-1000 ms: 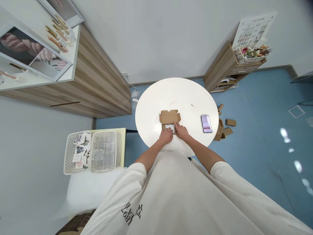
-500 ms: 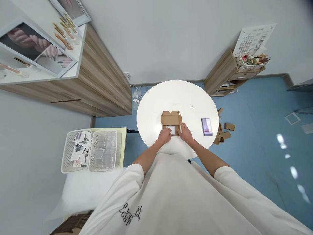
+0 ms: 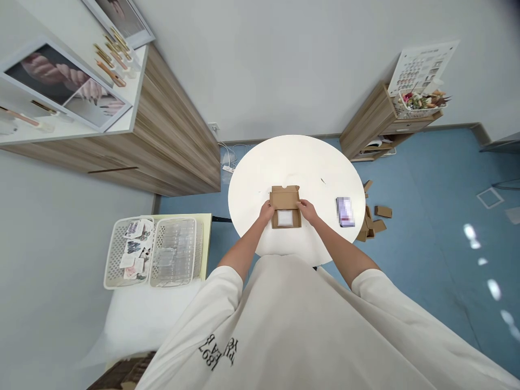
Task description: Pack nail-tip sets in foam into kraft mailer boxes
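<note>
A small brown cardboard box (image 3: 298, 219) lies on the white round table (image 3: 260, 162) with its lid (image 3: 284, 199) raised on the far side. Inside the box rests a flat white packet (image 3: 285, 218). My left hand (image 3: 266, 211) is closed at the left edge of the lid, near the hinge. At the lid's right edge, my right hand (image 3: 307, 210) pinches the side flap. The fingertips are partly hidden behind the cardboard.
A stack of purple cards (image 3: 345, 212), blurred, lies on the table's right. Cardboard pieces (image 3: 370, 225) lie on the blue floor beyond. To the left are a basket of printed packets (image 3: 136, 249) and a basket of clear plastic cases (image 3: 173, 252). A wooden cabinet (image 3: 174, 124) stands behind them.
Both hands have moved from inside the box to the lid's two sides. The lid's side flaps are now folded in, and the white packet is uncovered.
</note>
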`<state>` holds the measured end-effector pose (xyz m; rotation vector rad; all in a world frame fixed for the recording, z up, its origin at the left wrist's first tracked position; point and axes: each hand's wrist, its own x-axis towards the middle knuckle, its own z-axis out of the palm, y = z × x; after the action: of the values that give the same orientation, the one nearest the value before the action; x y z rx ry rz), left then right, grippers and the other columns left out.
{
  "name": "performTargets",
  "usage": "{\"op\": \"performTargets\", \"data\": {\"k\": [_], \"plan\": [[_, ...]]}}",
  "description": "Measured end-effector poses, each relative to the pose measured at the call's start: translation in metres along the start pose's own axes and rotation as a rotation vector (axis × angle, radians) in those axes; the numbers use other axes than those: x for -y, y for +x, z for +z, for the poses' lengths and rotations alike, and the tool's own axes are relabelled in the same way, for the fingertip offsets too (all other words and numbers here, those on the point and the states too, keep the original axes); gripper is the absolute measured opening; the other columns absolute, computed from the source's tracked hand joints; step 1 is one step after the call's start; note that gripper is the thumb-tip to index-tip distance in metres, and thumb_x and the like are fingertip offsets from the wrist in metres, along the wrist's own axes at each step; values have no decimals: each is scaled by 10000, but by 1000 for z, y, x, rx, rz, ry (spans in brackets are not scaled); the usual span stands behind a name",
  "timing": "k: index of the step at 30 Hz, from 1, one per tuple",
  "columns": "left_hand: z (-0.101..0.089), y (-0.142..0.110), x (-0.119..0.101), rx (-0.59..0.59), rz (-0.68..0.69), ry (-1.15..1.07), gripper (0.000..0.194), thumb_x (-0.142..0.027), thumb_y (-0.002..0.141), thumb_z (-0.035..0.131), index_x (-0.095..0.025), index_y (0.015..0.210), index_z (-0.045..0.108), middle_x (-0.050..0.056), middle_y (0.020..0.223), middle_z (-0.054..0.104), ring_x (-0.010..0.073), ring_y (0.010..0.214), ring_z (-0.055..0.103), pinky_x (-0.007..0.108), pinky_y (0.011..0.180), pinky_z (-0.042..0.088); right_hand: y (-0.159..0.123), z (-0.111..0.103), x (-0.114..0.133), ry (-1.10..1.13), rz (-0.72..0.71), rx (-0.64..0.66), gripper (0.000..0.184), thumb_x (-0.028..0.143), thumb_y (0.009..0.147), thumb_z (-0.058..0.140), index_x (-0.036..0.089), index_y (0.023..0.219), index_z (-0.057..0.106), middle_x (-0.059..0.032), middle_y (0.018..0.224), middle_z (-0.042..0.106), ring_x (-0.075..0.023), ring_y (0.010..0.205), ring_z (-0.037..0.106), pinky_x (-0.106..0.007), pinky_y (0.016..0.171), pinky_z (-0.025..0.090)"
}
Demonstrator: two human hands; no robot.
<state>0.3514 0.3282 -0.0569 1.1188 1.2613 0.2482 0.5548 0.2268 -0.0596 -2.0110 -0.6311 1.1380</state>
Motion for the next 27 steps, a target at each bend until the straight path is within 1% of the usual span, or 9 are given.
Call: {"op": "performTargets", "data": {"k": [5, 8, 11, 13, 15, 18, 22, 24, 27], "plan": [[5, -1, 2, -32, -17, -3, 471, -269, 777, 714, -217, 1207, 530, 109, 1317, 643, 239, 1150, 629, 332, 940, 481, -2, -3, -3, 98, 31, 33, 450, 556, 848, 602, 220, 1135, 690, -77, 1275, 679, -240, 1164, 602, -368, 1027, 458], [3, -1, 1, -35, 9, 29, 356, -318, 798, 714, -222, 1108, 566, 95, 1250, 659, 238, 1132, 619, 337, 942, 467, -3, -7, -2, 134, 79, 35, 471, 617, 855, 578, 226, 1091, 697, -67, 1300, 669, -241, 1155, 599, -357, 1003, 458], [-2, 0, 0, -47, 17, 76, 236, -419, 868, 655, -222, 984, 595, 88, 1189, 668, 241, 1100, 612, 346, 929, 456, -4, -10, 0, 156, 124, 51, 495, 652, 875, 536, 227, 1066, 703, -62, 1334, 655, -247, 1157, 595, -351, 975, 455], [-4, 0, -3, -60, 8, 81, 279, -497, 911, 602, -221, 939, 579, 89, 1160, 672, 230, 1059, 623, 340, 904, 456, -4, -12, 3, 178, 150, 57, 513, 661, 894, 492, 227, 1069, 701, -63, 1353, 646, -248, 1153, 601, -345, 939, 461], [-7, 0, -7, -68, -9, 51, 343, -564, 941, 550, -222, 973, 555, 90, 1180, 669, 209, 1011, 641, 327, 878, 459, -4, -14, 6, 213, 175, 64, 547, 669, 916, 437, 229, 1127, 685, -68, 1360, 643, -243, 1142, 612, -338, 903, 469], [-12, -1, -14, -43, -43, 6, 473, -660, 974, 427, -234, 1153, 531, 102, 1262, 648, 198, 971, 656, 328, 861, 464, -4, -18, 12, 253, 206, 89, 627, 683, 948, 337, 254, 1324, 598, -72, 1359, 648, -231, 1117, 631, -341, 890, 476], [-18, 0, -19, 50, -78, 24, 693, -764, 961, 243, -250, 1321, 538, 116, 1267, 649, 239, 1021, 655, 343, 850, 475, -8, -24, 21, 215, 172, 150, 706, 709, 970, 246, 306, 1522, 424, -63, 1369, 647, -230, 1095, 648, -365, 951, 465], [-20, 1, -18, 75, -76, 27, 766, -796, 940, 209, -238, 1315, 578, 119, 1263, 654, 252, 1058, 649, 336, 846, 483, -10, -26, 25, 199, 149, 190, 739, 736, 964, 235, 302, 1528, 435, -69, 1375, 644, -242, 1091, 657, -374, 971, 464], [-22, 2, -17, 58, -68, 8, 811, -815, 924, 216, -209, 1277, 623, 124, 1301, 645, 258, 1093, 647, 325, 848, 492, -14, -29, 30, 200, 125, 244, 796, 776, 946, 228, 261, 1461, 550, -90, 1383, 639, -274, 1125, 656, -384, 980, 471]]}}
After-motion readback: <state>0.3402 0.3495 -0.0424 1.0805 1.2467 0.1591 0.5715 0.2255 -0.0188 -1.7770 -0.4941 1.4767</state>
